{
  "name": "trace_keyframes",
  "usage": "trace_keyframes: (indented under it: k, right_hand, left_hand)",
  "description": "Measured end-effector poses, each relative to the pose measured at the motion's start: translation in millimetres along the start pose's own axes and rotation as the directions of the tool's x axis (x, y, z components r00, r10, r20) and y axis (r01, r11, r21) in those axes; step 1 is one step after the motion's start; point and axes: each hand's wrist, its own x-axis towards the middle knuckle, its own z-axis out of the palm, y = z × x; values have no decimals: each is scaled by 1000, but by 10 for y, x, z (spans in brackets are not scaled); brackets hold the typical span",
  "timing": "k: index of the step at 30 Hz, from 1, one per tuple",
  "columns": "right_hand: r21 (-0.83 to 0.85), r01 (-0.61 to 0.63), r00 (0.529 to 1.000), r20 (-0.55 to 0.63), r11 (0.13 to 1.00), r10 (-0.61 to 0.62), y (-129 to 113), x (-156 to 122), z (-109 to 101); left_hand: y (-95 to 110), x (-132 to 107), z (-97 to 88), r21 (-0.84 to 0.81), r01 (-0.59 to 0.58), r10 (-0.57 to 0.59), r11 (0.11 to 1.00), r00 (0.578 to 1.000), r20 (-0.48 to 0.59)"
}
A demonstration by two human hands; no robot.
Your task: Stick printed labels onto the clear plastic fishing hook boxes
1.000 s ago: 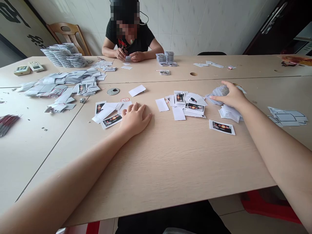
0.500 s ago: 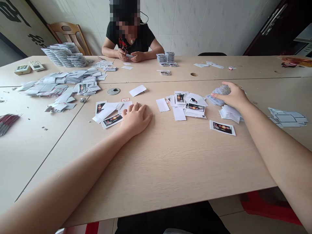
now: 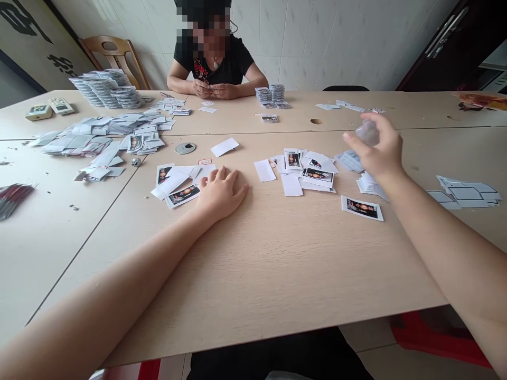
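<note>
My right hand (image 3: 382,145) is raised over the right side of the table, gripping a translucent plastic packet (image 3: 367,132) between thumb and fingers; its contents are too blurred to make out. Just below it lie more clear packets (image 3: 349,160) and a small stack of white slips (image 3: 370,187). My left hand (image 3: 221,194) rests flat with fingers spread, beside white and black printed cards (image 3: 182,196). Between the hands is a loose pile of white and printed cards (image 3: 317,177). A single printed card (image 3: 362,208) lies nearer to me on the right.
Opposite sits a person (image 3: 216,68) handling something small. Tall stacks of filled packets (image 3: 103,88) and a spread heap of white cards (image 3: 87,134) cover the left. Small packet stacks (image 3: 271,96) stand by the person. White cards (image 3: 469,191) lie at far right.
My right hand has lifted upward from the clear packets with one packet in its grip. My left hand has stayed put. The person opposite has brought both hands together.
</note>
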Motion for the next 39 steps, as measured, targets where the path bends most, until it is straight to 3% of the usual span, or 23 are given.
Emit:
trace_keyframes:
  k: [3,7,9,12,19,34,39]
  right_hand:
    - [81,194,954,215,978,-208,-378,-258,88]
    - [275,398,746,457,875,-483,-817,-709,225]
    - [364,430,658,500,826,-563,-945,-883,274]
    - [404,479,595,504,779,-626,-1019,-1012,307]
    - [433,528,570,458,731,-682,-992,-1016,317]
    - [448,555,599,369,701,-710,-1015,-1027,323]
    - [402,610,584,354,683,-730,-1027,-1017,297]
  left_hand:
    - [0,-3,-5,-5,1,-1,1000,1000,-2]
    - [16,-13,-19,5,4,-5,1000,1000,7]
    - [23,-19,-22,6,4,-4,1000,1000,3]
    - [27,-22,-17,4,-2,2,1000,1000,-5]
    - [18,-25,-8,-1,-20,19,1000,1000,-21]
    - [1,-23,8,1,-7,7,1000,1000,-17]
    - [4,-28,6,-5,-15,15,1000,1000,-26]
